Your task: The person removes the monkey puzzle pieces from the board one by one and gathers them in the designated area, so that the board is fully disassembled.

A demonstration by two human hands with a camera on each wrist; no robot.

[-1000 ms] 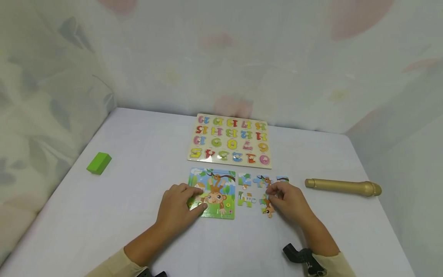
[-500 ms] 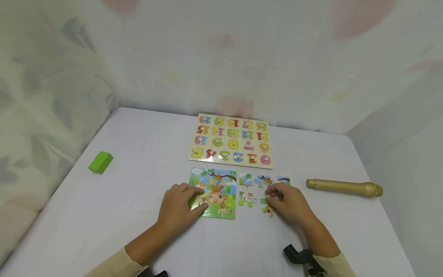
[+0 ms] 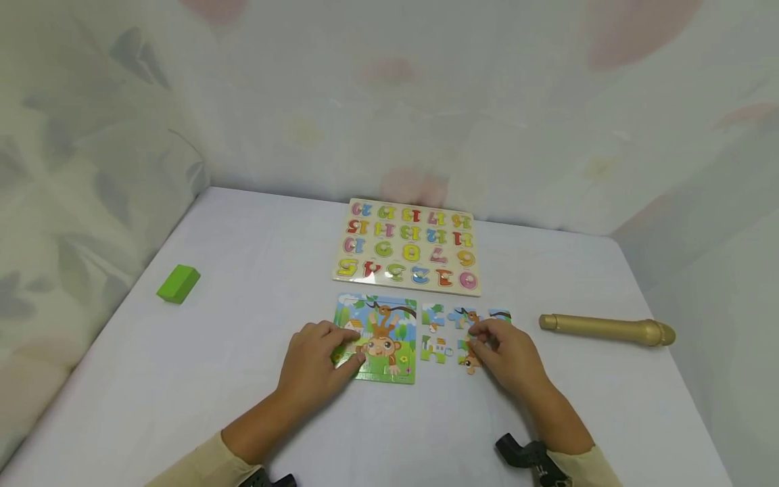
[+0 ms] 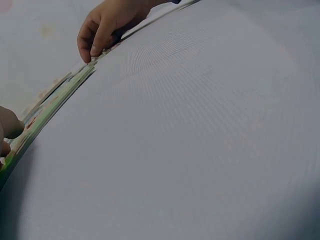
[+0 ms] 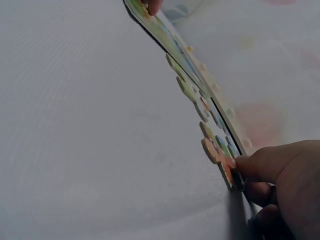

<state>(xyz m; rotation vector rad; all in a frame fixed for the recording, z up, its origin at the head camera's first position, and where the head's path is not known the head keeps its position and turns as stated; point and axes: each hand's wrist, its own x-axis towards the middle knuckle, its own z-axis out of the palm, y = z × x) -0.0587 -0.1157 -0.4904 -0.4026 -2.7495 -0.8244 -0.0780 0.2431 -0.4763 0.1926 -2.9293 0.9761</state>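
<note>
My left hand [image 3: 316, 362] rests on the left side of a square monkey jigsaw board [image 3: 380, 375], thumb and forefinger spread over its picture. To the right of that board, my right hand [image 3: 508, 355] pinches a jigsaw piece [image 3: 469, 361] showing part of a monkey's face, with the thumb at its edge in the right wrist view. The hand covers part of this piece. Loose pieces lie around it: a house piece [image 3: 433, 349], a green-and-blue piece [image 3: 433, 314], a branch piece [image 3: 465, 315] and a corner piece [image 3: 500, 314] partly behind the fingers.
A wooden number board [image 3: 406, 247] lies just beyond the jigsaw. A green block [image 3: 178, 284] is at the far left, and a gold microphone-shaped object [image 3: 605, 330] lies to the right. Patterned cloth [image 3: 389, 101] hangs behind the white table [image 3: 389, 433].
My right hand has shifted the monkey-face piece slightly away from me, closer to the row of loose pieces behind it. The left hand stays on the board.
</note>
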